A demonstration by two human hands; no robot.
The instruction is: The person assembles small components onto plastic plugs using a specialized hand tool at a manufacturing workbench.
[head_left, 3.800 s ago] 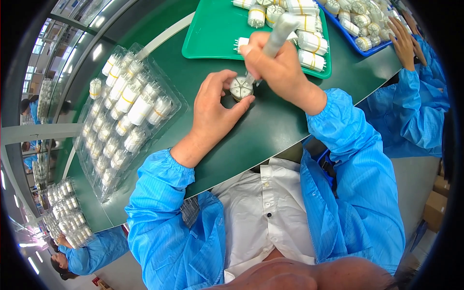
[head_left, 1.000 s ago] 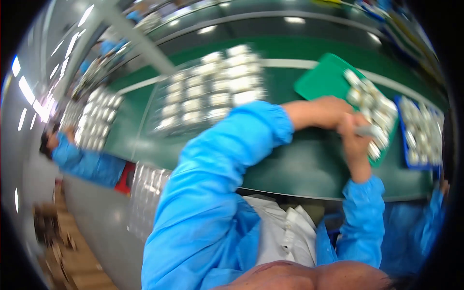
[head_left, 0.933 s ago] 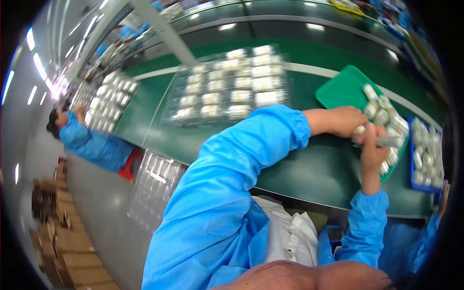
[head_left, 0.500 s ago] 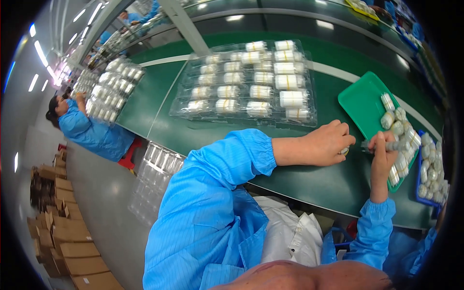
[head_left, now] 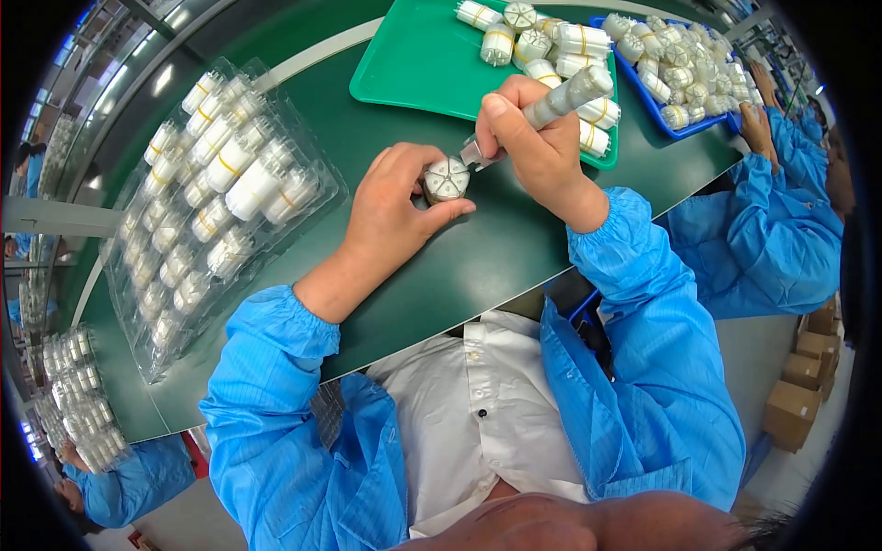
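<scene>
My left hand (head_left: 390,197) is closed around a short round bundle (head_left: 446,179) of white pieces, whose end face, split into wedges, points up. In my right hand (head_left: 542,151) is a hand tool with a pale, wrapped-looking handle (head_left: 574,96) and a flat metal tip (head_left: 476,152). That tip is beside the bundle's upper edge; I cannot tell whether it touches. Beyond my right hand lies a green tray (head_left: 413,64) with several similar white bundles, some with yellow bands, gathered at its right side.
A clear plastic tray (head_left: 317,174) of banded white bundles stands on the green table (head_left: 404,294) at left. At right is a blue tray (head_left: 684,131) full of bundles, with another person's hand (head_left: 758,129) beside it. Someone in blue (head_left: 138,482) works at lower left. Cardboard boxes (head_left: 792,409) stand at right.
The view has swung right, so the trays appear further left. The bundle's segmented end now shows in my left hand, and the tool's tip is close beside it.
</scene>
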